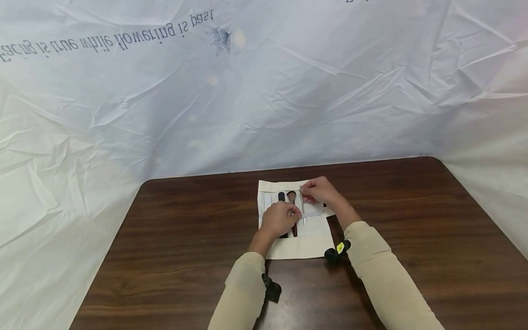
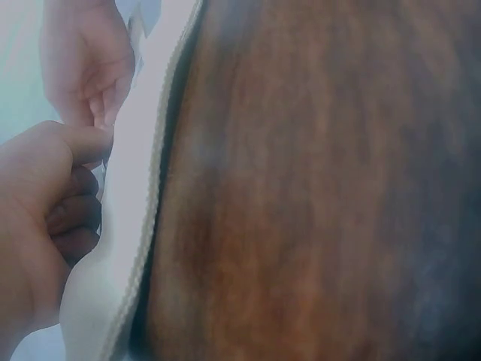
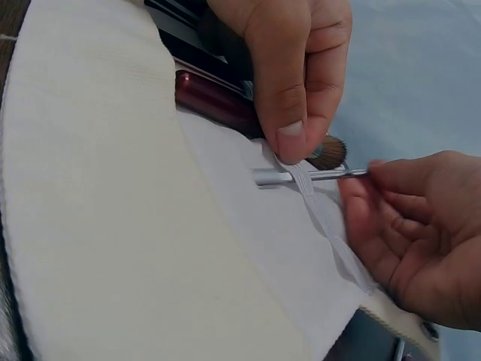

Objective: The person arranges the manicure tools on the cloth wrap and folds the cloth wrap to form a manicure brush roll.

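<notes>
A cream fabric roll-up case [image 1: 299, 250] lies unfolded on the table, with a white elastic band [image 3: 323, 214] running across its inside. My left hand [image 3: 282, 68] pinches the band between thumb and fingers, lifting it a little. From the other side, my right hand [image 3: 425, 233] pinches a thin silver metal rod [image 3: 270, 177], which passes under the band. Beside it a makeup brush with brown bristles [image 1: 292, 196] and a dark red handle [image 3: 214, 103] is tucked in the case. Left of that brush lies a long black tool [image 1: 281, 197], partly hidden by my left hand.
The case rests near the far edge of a dark brown wooden table [image 1: 184, 245]. A white sheet with printed lettering [image 1: 244, 102] hangs behind and around the table. Black wrist cameras [image 1: 272, 288] sit on both sleeves, close above the tabletop.
</notes>
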### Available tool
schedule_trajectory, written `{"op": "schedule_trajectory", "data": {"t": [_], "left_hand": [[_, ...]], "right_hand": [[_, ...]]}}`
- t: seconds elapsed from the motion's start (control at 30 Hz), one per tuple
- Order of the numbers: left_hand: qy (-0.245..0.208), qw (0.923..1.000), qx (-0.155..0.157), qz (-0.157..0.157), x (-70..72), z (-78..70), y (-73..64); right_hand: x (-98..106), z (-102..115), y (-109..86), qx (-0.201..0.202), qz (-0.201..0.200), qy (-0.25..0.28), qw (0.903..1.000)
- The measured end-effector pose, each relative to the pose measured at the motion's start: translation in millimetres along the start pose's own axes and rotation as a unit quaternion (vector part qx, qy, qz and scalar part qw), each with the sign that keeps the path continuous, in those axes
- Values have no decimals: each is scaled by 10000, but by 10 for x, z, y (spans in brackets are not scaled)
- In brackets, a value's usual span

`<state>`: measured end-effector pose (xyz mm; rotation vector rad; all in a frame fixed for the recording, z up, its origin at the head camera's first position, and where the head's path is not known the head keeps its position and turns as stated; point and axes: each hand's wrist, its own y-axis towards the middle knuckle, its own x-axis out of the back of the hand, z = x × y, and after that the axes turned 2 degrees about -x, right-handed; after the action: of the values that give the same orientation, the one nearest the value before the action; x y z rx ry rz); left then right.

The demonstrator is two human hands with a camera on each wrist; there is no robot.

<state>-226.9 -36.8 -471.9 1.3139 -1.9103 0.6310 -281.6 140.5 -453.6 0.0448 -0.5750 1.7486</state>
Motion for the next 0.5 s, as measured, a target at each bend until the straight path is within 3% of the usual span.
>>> {"op": "schedule_trajectory", "data": {"t": [0.23,0.5], "left_hand": [[21,10000,12,-25,4,-19,-2],[21,10000,-19,-22,7,-23,-4]], "right_hand": [[36,56,-48,-652,758,-307,9945],[35,65,-74,-669,798,-510,9933]]}}
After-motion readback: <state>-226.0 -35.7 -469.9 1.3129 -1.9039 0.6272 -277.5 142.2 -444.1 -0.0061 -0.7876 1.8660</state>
